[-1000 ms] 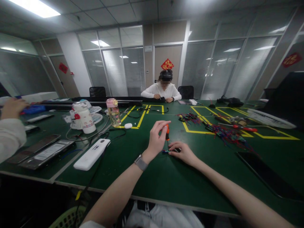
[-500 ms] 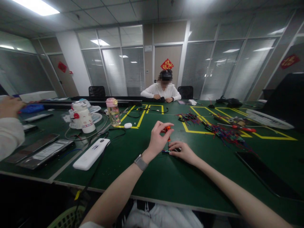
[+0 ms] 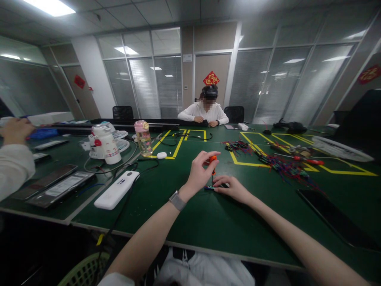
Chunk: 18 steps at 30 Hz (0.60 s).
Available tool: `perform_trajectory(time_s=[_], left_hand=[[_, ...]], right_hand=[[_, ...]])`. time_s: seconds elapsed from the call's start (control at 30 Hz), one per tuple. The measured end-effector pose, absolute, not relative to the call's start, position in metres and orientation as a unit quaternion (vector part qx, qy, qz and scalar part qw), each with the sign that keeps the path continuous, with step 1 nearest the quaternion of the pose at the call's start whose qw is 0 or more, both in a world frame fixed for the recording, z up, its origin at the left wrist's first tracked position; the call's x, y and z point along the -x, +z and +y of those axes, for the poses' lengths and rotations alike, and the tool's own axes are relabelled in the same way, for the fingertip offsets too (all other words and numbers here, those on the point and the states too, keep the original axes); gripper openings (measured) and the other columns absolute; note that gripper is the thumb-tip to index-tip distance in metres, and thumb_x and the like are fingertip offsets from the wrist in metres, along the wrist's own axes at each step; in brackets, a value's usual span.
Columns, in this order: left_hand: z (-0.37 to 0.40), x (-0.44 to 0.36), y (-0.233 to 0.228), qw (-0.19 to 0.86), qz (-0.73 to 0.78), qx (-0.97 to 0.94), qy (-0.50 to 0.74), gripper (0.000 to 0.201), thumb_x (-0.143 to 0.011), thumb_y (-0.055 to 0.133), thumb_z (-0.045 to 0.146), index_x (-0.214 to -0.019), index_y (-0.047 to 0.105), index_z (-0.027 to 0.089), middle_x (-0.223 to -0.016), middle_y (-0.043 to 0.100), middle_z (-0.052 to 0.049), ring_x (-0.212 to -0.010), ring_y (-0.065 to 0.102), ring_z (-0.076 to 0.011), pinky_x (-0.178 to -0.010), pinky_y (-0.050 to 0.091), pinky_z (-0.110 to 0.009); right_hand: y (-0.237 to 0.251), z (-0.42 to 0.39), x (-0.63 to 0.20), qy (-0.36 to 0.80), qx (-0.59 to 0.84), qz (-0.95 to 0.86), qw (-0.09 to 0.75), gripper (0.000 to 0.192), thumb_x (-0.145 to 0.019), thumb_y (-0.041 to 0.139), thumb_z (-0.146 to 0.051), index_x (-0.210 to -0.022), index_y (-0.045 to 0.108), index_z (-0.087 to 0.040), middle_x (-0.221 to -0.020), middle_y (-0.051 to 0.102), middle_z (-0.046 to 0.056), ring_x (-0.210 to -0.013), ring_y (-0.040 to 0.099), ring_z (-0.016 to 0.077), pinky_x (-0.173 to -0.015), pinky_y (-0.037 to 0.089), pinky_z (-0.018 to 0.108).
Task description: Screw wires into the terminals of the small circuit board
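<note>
My left hand (image 3: pixel 200 171), with a watch on its wrist, is closed around the orange handle of a screwdriver (image 3: pixel 213 159). The screwdriver stands upright, and its dark shaft runs down to a small circuit board (image 3: pixel 210 187) on the green table. My right hand (image 3: pixel 232 188) rests on the table and pinches the board's right end between its fingertips. Details of the board, and what the screwdriver's tip touches, are too small to make out.
Small boards with red and blue wires (image 3: pixel 284 167) lie in piles to the right, near a black tablet-like slab (image 3: pixel 330 214). At left are a white power bank (image 3: pixel 116 190), a pink-lidded bottle (image 3: pixel 143 139) and a white bottle (image 3: pixel 110 147). A co-worker (image 3: pixel 205 111) sits opposite.
The camera view has shifted slightly. Both hands keep their places at the screwdriver and the board, with the left fingers a little more stretched over the handle.
</note>
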<state>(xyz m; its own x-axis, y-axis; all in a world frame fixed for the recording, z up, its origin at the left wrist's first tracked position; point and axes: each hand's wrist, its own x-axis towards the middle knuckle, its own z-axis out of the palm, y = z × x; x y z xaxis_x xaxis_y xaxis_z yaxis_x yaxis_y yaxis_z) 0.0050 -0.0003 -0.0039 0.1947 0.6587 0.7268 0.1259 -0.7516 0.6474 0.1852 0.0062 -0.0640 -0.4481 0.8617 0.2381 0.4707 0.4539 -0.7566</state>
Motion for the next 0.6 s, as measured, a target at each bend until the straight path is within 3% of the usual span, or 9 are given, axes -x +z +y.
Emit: perform_trajectory(time_s=[0.17, 0.4, 0.6], left_hand=[[-0.0003, -0.0051, -0.0041, 0.234, 0.269, -0.734, 0.578, 0.025, -0.09, 0.055, 0.025, -0.113, 0.064, 0.023, -0.093, 0.056, -0.003, -0.079, 0.06, -0.0115, -0.069, 0.053, -0.022], [-0.0003, -0.0068, -0.0075, 0.312, 0.227, -0.72, 0.577, 0.035, -0.096, 0.043, 0.025, -0.129, 0.054, 0.023, -0.115, 0.06, -0.009, -0.09, 0.064, -0.0151, -0.074, 0.055, -0.026], [0.0015, -0.0069, -0.0065, 0.278, 0.261, -0.711, 0.591, 0.028, -0.092, 0.051, 0.023, -0.118, 0.06, 0.022, -0.101, 0.059, -0.006, -0.08, 0.061, -0.012, -0.068, 0.054, -0.022]], right_hand=[[-0.0637, 0.0067, -0.1855, 0.314, 0.425, -0.79, 0.311, 0.018, -0.074, 0.071, -0.033, -0.085, 0.077, -0.021, -0.108, 0.069, 0.009, -0.107, 0.06, 0.0252, -0.099, 0.041, 0.041], [-0.0648, 0.0065, -0.1843, 0.304, 0.436, -0.786, 0.316, 0.017, -0.073, 0.072, -0.033, -0.084, 0.077, -0.021, -0.107, 0.07, 0.008, -0.106, 0.061, 0.0255, -0.099, 0.041, 0.042], [-0.0665, 0.0054, -0.1836, 0.295, 0.44, -0.784, 0.324, 0.017, -0.072, 0.072, -0.03, -0.085, 0.076, -0.02, -0.106, 0.07, 0.008, -0.107, 0.061, 0.0254, -0.1, 0.041, 0.041]])
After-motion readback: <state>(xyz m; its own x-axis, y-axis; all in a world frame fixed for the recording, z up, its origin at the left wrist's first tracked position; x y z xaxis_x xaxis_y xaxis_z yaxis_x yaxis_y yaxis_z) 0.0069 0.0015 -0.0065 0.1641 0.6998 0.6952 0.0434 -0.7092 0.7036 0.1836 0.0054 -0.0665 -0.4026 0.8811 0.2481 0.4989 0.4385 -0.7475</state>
